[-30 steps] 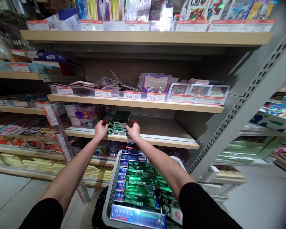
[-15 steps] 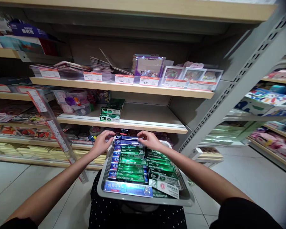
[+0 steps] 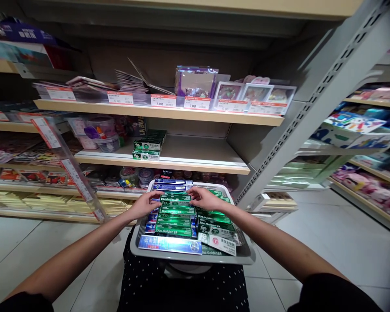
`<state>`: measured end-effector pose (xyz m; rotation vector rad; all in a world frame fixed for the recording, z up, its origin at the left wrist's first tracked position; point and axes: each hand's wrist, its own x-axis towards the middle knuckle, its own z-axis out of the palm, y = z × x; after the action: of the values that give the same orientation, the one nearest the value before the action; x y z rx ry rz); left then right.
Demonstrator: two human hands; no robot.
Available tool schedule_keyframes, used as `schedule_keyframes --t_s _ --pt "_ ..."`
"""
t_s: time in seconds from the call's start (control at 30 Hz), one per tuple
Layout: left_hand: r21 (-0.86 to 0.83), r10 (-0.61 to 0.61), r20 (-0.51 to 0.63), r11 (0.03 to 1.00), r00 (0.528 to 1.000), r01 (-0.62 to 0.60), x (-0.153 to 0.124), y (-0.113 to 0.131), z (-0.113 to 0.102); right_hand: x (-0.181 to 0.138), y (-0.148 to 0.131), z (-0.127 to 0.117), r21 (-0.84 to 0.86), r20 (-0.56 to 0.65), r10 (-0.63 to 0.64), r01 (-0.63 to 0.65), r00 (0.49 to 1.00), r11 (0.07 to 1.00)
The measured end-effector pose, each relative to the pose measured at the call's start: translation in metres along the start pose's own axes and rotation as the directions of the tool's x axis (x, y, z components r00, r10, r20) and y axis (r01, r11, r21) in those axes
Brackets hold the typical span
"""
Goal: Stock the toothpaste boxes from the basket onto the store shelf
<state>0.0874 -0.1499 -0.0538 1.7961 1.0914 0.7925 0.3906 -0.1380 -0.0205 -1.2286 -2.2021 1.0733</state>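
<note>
A grey basket (image 3: 191, 256) in front of me is packed with green and blue toothpaste boxes. My left hand (image 3: 145, 204) grips the left end of a green toothpaste box (image 3: 175, 199) on top of the pile. My right hand (image 3: 205, 199) grips its right end, fingers curled. A short stack of green boxes (image 3: 148, 147) lies on the middle shelf (image 3: 195, 162), beyond the basket and apart from both hands.
Clear plastic tubs (image 3: 100, 135) sit left of the shelf stack. The shelf above (image 3: 169, 113) holds cards and framed items behind price tags. A loose price strip (image 3: 68, 169) leans at the left. A grey upright (image 3: 299, 117) slants at the right, with tiled floor (image 3: 312, 247) beyond.
Both hands have come back from the shelf stack down to the basket and closed on a green box there. The view has dropped lower.
</note>
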Motion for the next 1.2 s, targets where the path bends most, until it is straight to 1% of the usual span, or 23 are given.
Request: schedule_keyframes --t_s 0.13,0.3,0.4,0.57,0.67,0.8,0.9,0.97,1.03,1.1,1.2 --pt "-0.004 -0.007 -0.117 1.0 0.993 0.007 0.009 -0.011 0.005 0.004 -0.002 0.005 0.056 -0.043 0.081 -0.078 0.996 0.995" --pt "-0.014 -0.028 -0.14 1.0 0.99 0.026 0.016 -0.014 0.006 0.011 0.004 0.013 0.203 -0.13 0.204 -0.176 0.97 0.963" --pt "-0.092 -0.064 -0.195 0.995 0.979 0.047 0.018 -0.015 0.008 0.014 0.009 0.017 0.293 -0.189 0.268 -0.206 0.945 0.934" --pt "-0.257 -0.188 -0.258 0.959 0.948 0.12 0.02 -0.016 0.011 0.014 0.007 0.017 0.354 -0.206 0.296 -0.211 0.933 0.911" --pt "-0.315 -0.245 -0.262 0.936 0.933 0.158 0.021 -0.014 0.012 0.013 0.003 0.017 0.363 -0.221 0.313 -0.22 0.924 0.906" --pt "-0.367 -0.295 -0.234 0.909 0.926 0.197 0.02 -0.011 0.013 0.012 0.002 0.019 0.414 -0.218 0.333 -0.222 0.917 0.883" --pt "-0.373 -0.3 -0.252 0.907 0.92 0.194 0.02 -0.01 0.011 0.016 0.002 0.023 0.441 -0.226 0.345 -0.22 0.911 0.87" --pt "-0.359 -0.282 -0.28 0.917 0.917 0.172 0.022 -0.008 0.004 0.025 0.001 0.026 0.434 -0.267 0.333 -0.196 0.904 0.879" --pt "-0.335 -0.255 -0.331 0.932 0.909 0.139 0.026 -0.005 -0.009 0.042 -0.003 0.028 0.416 -0.325 0.307 -0.157 0.894 0.896" --pt "-0.291 -0.214 -0.4 0.952 0.891 0.098 0.032 0.0 -0.029 0.066 -0.011 0.029 0.4 -0.391 0.278 -0.11 0.877 0.91" --pt "-0.182 -0.104 -0.51 0.983 0.854 0.011 0.046 0.009 -0.067 0.111 -0.031 0.026 0.36 -0.482 0.207 -0.022 0.851 0.933"
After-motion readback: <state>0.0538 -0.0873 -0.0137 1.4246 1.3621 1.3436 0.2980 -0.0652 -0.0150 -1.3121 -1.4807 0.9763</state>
